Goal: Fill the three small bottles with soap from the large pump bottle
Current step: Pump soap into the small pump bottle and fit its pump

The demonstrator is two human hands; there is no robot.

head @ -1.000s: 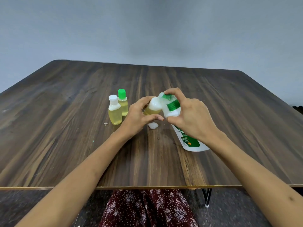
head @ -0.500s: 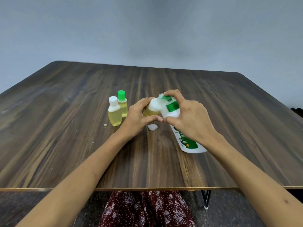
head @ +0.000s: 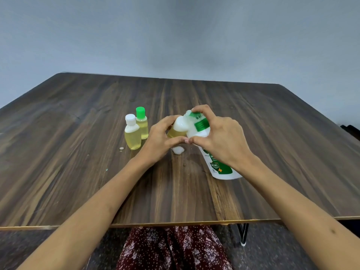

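Observation:
My right hand (head: 222, 139) grips the top of the large white pump bottle (head: 220, 166), which leans left, its green-and-white pump head over a small bottle. My left hand (head: 159, 137) holds that third small bottle (head: 176, 131), yellowish with white foam at its shoulder, right under the pump spout. The thumbs of both hands touch in front. Two other small bottles of yellow liquid stand capped to the left: one with a white cap (head: 132, 133), one with a green cap (head: 141, 123). A white blob of soap (head: 178, 150) lies on the table below the hands.
The dark wooden table (head: 78, 162) spreads wide around the bottles. A tiny white drop (head: 121, 148) lies left of the white-capped bottle. The table's near edge runs just above my patterned lap, and a black table leg (head: 242, 233) shows at lower right.
Both hands and the bottles have hardly moved; the view has shifted slightly. The pump bottle stays tilted over the small bottle.

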